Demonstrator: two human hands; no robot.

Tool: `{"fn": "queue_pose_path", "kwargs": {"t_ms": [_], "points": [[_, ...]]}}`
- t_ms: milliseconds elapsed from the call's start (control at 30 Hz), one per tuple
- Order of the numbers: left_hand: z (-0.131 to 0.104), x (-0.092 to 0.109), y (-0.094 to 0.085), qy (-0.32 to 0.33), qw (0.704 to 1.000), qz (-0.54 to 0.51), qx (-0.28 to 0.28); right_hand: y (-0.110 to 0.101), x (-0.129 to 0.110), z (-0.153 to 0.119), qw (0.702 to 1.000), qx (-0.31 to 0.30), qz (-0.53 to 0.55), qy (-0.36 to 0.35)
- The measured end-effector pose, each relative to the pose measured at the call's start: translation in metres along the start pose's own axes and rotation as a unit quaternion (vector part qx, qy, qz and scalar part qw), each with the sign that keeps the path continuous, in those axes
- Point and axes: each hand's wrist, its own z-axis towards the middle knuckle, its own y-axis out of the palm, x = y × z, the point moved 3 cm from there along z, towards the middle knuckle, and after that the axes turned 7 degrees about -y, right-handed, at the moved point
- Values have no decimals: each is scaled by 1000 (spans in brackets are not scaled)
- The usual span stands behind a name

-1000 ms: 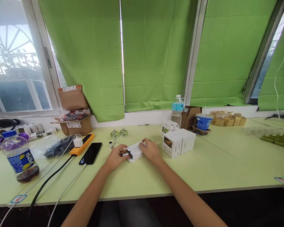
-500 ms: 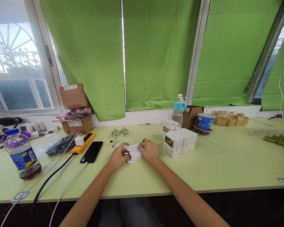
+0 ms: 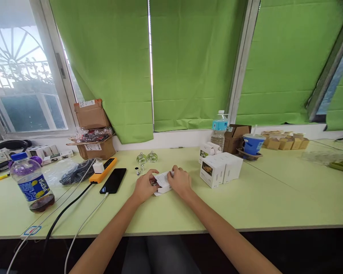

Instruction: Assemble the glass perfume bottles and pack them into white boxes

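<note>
A small white carton [image 3: 162,180] with fine print lies on the table between my hands, its flap end towards the left. My right hand [image 3: 179,181] is closed round its right end. At the flap end, my left hand [image 3: 144,186] pinches a small dark, shiny object [image 3: 153,182], mostly hidden by the fingers and the carton. Beyond my left hand stand two round greenish glass bottles, one on the left [image 3: 141,157] and one on the right [image 3: 152,156]. A silver cap [image 3: 137,171] and a small clear piece [image 3: 142,168] sit nearer to me.
Several white boxes [image 3: 221,169] stand right of my hands, before a water bottle [image 3: 219,131] and blue cup [image 3: 253,145]. To the left are a phone [image 3: 113,180], an orange power strip [image 3: 104,170], cables and a Pepsi bottle [image 3: 32,186]. Cardboard boxes [image 3: 95,146] stand behind.
The shiny object in my left hand has moved to the right, further into the carton's end, and shows less. My right hand keeps its hold. The view has shifted slightly.
</note>
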Motion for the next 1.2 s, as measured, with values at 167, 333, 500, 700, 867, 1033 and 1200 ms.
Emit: {"fn": "queue_pose_path", "kwargs": {"t_ms": [167,333,500,700,867,1033,1200], "points": [[1,-2,-2,0,1000,-28,-2,-2,-3,-2,1000,-4,10,-9],[3,-6,-2,-23,998,-62,-15,-3,-4,-2,1000,-8,17,-20],[3,-7,1,-47,989,-134,-29,-4,-5,-3,999,-17,23,-37],[4,-6,-3,-79,995,-52,23,-2,-14,-6,999,-11,15,-43],[6,-7,-5,-60,997,17,33,-1,-19,-6,999,-13,7,-36],[10,-16,3,-56,992,-110,-32,-1,-19,-7,999,0,8,-46],[11,-21,11,-68,955,-266,-115,-1,-14,-3,999,3,-1,-53]]}}
